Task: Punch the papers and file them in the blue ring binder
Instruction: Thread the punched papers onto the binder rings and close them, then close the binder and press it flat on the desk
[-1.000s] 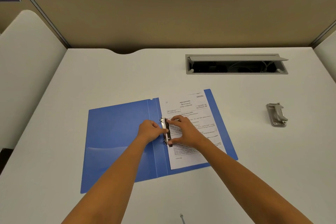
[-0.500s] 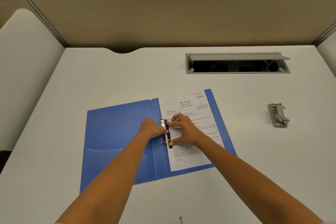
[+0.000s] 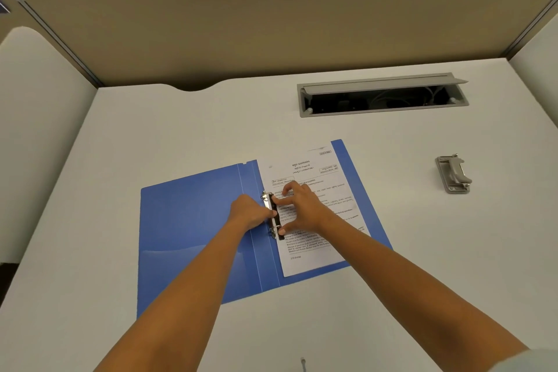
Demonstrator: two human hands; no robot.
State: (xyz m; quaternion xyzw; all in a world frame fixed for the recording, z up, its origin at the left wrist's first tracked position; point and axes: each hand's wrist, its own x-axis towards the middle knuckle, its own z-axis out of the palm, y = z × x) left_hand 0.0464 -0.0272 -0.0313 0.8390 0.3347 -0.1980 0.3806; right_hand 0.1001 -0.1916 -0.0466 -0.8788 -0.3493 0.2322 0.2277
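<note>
The blue ring binder (image 3: 193,220) lies open on the white desk. Printed papers (image 3: 317,184) lie on its right half, threaded on the metal ring mechanism (image 3: 271,214) at the spine. My left hand (image 3: 250,213) presses its fingertips on the mechanism from the left. From the right, my right hand (image 3: 302,210) rests on the papers, its spread fingers touching the black strip of the mechanism. The grey hole punch (image 3: 453,174) stands alone at the right of the desk.
An open grey cable hatch (image 3: 383,93) is set in the desk at the back right. A beige partition (image 3: 241,30) with a sign "016" closes the back. A small metal object (image 3: 303,363) lies at the near edge.
Both hands stay on the ring mechanism with only slight finger shifts. The view has tilted a little.
</note>
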